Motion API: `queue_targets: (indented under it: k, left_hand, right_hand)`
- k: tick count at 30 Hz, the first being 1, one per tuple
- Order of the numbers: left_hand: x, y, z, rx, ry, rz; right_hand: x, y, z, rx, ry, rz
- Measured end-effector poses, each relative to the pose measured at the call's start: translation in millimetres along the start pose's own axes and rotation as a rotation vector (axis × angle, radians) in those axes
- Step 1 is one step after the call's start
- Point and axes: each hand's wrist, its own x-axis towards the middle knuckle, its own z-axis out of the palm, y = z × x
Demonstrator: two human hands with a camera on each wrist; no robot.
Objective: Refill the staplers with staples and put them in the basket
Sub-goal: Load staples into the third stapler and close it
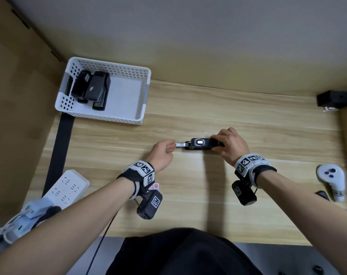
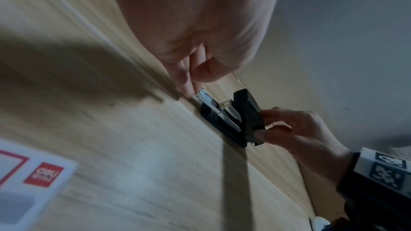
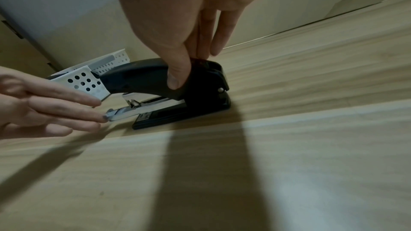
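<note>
Nearest the camera, the left hand (image 1: 162, 153) reaches in from the left, its straight fingertips (image 3: 98, 118) touching the tip of the metal staple tray (image 1: 181, 144) that sticks out of the stapler (image 1: 200, 143). The stapler lies mid-bench (image 1: 248, 116), long axis left-right, tray pointing left; pushing the tray shut looks like the next move. The right hand (image 1: 231, 144) grips its rear, bracing it. The basket (image 1: 101, 116) with two staplers (image 1: 91, 89) sits far-left, open bench between.

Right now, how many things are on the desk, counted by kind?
Black staplers: 3, one on the desk, two in the basket
White basket: 1
White power strip: 1
White controller: 1
Staple box: 1
Total: 7
</note>
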Motion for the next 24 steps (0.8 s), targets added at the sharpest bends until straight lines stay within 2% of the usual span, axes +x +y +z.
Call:
queue_targets:
  k: [3, 11, 24]
  left_hand:
    - [2, 4, 4, -0.035, 0.012, -0.009]
    - [8, 24, 20, 0.046, -0.099, 0.01]
    - [19, 22, 35, -0.06, -0.051, -0.024]
  right_hand:
    - [0, -3, 0, 0.004, 0.007, 0.012]
    - [0, -7, -3, -0.019, -0.004, 0.028]
    - [2, -9, 2, -0.036, 0.011, 0.021]
